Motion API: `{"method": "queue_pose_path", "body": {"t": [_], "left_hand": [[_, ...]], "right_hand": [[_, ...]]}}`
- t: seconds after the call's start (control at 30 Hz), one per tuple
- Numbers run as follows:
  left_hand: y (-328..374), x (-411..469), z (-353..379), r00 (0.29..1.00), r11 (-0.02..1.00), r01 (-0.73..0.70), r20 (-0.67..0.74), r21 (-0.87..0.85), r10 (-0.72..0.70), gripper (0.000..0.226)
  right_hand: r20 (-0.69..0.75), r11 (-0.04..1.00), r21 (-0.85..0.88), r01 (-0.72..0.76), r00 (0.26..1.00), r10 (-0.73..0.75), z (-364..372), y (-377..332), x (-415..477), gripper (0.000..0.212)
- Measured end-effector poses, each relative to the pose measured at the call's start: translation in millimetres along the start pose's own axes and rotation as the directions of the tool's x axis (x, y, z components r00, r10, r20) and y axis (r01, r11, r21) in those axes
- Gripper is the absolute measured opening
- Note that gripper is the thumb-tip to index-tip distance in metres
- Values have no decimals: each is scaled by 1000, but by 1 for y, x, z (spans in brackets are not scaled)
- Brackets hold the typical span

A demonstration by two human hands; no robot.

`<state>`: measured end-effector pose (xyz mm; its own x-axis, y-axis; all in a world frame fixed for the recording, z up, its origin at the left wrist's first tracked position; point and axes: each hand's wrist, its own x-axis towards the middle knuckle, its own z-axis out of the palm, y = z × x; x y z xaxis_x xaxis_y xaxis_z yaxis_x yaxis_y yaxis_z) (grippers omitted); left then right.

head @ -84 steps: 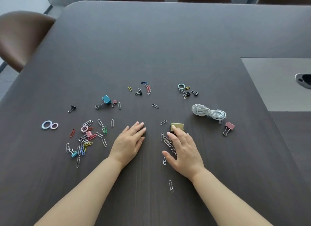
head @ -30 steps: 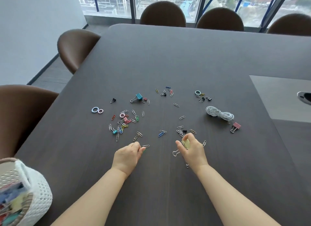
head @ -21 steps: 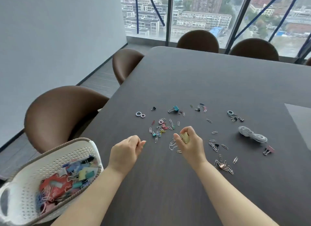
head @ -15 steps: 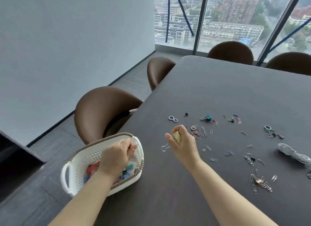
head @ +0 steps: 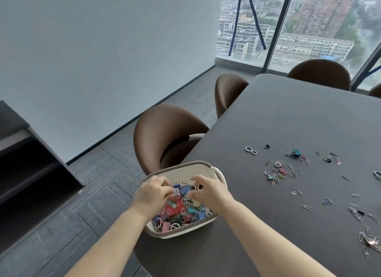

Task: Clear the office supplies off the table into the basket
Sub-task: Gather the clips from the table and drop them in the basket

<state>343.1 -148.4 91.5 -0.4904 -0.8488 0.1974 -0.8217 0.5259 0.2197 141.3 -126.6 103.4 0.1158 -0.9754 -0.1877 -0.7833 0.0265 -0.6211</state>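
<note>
The basket point(head: 181, 176), white and perforated with a brown woven rim, sits at the near left edge of the worktop point(head: 288, 116); what bears it from below cannot be made out. It is heaped with office supplies point(head: 191, 212): coloured binder clips, paper clips and a red piece point(head: 175, 207) with a pale panel whose print is too blurred to read. Both hands are over the heap. The left hand point(head: 151, 196) has its fingers curled down among the clips, and whether they pinch anything cannot be told. The right hand point(head: 208, 191) hovers just above the contents with its fingers apart, holding nothing. A stretch of bare dark worktop separates the basket from the nearest loose items. A tangle of coloured clips point(head: 277, 172) lies there, and beyond it are a teal binder clip point(head: 295, 152), two pale rings point(head: 250, 150) and a small black clip point(head: 266, 146). More silver clips point(head: 354, 210) trail toward the right side of the view. The worktop's left edge runs from the basket up to a rounded far corner. A brown chair point(head: 165, 132) stands just behind the basket against that edge, a second chair point(head: 228, 89) farther along, and a third point(head: 317, 72) at the far end. Grey floor point(head: 99, 173) lies open between the chairs and the pale wall point(head: 103, 50), with a dark low unit point(head: 24, 163) at the left. The window point(head: 299, 29) shows city buildings.
</note>
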Motion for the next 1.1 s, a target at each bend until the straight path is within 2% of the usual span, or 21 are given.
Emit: {"method": "queue_pose_path", "body": {"t": [0.07,0.2,0.27,0.37,0.5,0.7,0.8,0.9,1.0,1.1], "left_hand": [[1,1,0,1000,999,24,21,-31,-24,9],[8,11,1,999,999,-26,-43,-20,25,10],[19,22,3,995,997,-66,-73,-29,63,23],[52,43,7,984,990,-130,-131,-56,122,31],[120,77,23,946,958,-281,-186,-57,267,28],[237,113,82,882,872,-469,-122,-139,455,27],[280,123,115,867,857,-495,-17,-145,498,31],[309,130,143,848,850,-506,93,-148,521,20],[322,138,171,847,867,-485,186,-112,498,32],[322,148,195,870,935,-354,372,12,324,56]], "right_hand": [[-44,993,-108,49,998,-54,0,1,0,35],[-241,981,-168,96,961,-135,-9,12,-7,19],[-378,978,-186,94,912,-160,-16,25,-12,14],[-591,981,-188,41,793,-146,-34,52,-28,23],[-717,981,-160,-114,697,-36,-68,106,-69,27],[-757,906,-83,-415,617,214,-98,211,-155,20],[-726,851,-1,-526,585,361,-103,255,-190,10],[-696,791,56,-609,544,468,-107,286,-211,2],[-664,742,84,-665,518,540,-104,313,-220,13],[-560,649,77,-757,506,656,-96,336,-220,50]]}}
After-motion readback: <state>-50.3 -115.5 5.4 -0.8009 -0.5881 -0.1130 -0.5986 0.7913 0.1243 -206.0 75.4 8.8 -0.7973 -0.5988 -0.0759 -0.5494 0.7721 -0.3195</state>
